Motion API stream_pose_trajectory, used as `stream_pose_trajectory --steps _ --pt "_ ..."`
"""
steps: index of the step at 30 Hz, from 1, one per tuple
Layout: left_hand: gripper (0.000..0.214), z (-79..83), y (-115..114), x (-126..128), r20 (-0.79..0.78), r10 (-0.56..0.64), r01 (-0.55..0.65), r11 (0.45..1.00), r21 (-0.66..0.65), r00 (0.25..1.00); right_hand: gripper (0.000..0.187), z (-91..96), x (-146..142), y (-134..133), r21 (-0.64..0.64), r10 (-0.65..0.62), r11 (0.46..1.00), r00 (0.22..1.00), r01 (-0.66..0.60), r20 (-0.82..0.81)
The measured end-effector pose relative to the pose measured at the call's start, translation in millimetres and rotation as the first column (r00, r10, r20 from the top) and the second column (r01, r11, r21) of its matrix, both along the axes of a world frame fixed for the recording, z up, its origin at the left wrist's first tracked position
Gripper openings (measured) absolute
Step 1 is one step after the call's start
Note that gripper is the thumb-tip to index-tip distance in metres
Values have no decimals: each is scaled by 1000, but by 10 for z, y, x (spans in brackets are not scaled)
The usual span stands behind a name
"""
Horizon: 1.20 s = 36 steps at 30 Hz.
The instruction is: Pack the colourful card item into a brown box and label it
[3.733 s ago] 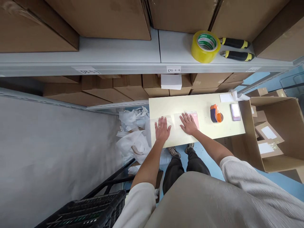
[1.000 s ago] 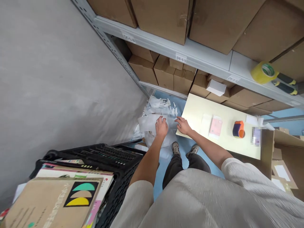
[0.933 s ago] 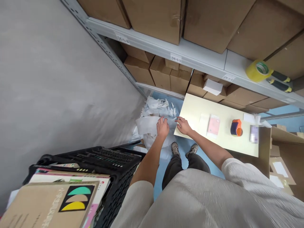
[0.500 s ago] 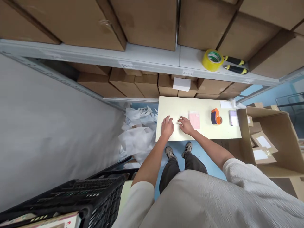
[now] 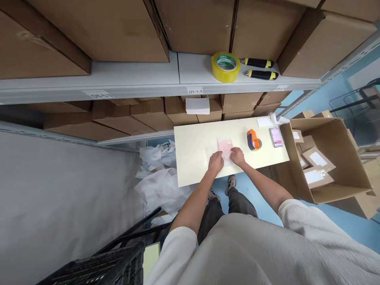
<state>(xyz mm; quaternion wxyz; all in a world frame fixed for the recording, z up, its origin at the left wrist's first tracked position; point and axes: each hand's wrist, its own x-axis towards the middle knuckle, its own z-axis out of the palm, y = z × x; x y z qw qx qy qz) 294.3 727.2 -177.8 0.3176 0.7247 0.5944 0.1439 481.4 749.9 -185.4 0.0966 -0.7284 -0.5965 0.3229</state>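
A flat pink rectangle [image 5: 225,145] with a small pale patch at its upper right corner, like a phone case, lies on the pale tabletop [image 5: 191,158]. A thin translucent wrap [image 5: 210,149] shows around and left of it. My left hand [image 5: 216,162] has its fingers closed at the lower left edge of the pink piece. At the right edge, my right hand [image 5: 238,156] pinches it with bent fingers. An orange and dark blue tape dispenser [image 5: 253,139] stands to the right of my hands.
Farther right are a pixelated purple item [image 5: 276,137] and white paper [image 5: 264,121]. An open carton [image 5: 341,186] holding labelled packets borders the table's right end. Yellow tape [image 5: 226,75] and two cutters sit on the shelf above. White wrapping [image 5: 163,186] heaps at left; a black crate is lower left.
My hands have gone from resting apart over the tabletop to holding the pink piece at both sides. A translucent wrap now shows around it. The view has turned to the right.
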Motion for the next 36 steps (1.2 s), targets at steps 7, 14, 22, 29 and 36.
stream_pose_trajectory --steps 7,14,22,29,36 --pt "45 -64 -15 35 -1 7 -7 998 -55 1000 37 -20 -19 63 58 -98 992 983 108 -156" --pt "40 -3 -13 -169 110 202 -192 977 -93 973 29 270 -366 95 234 -22 968 965 86 -260" --pt "32 125 10 -777 203 554 -542 833 -115 808 33 250 -777 27 133 -65 983 911 129 -407" --pt "30 -74 -84 -950 186 622 -586 781 -214 761 33 55 -785 -39 56 -43 997 971 57 -236" --pt "39 -216 -204 -846 228 512 -449 849 -278 828 28 -137 -855 -97 29 -63 997 970 72 -236"
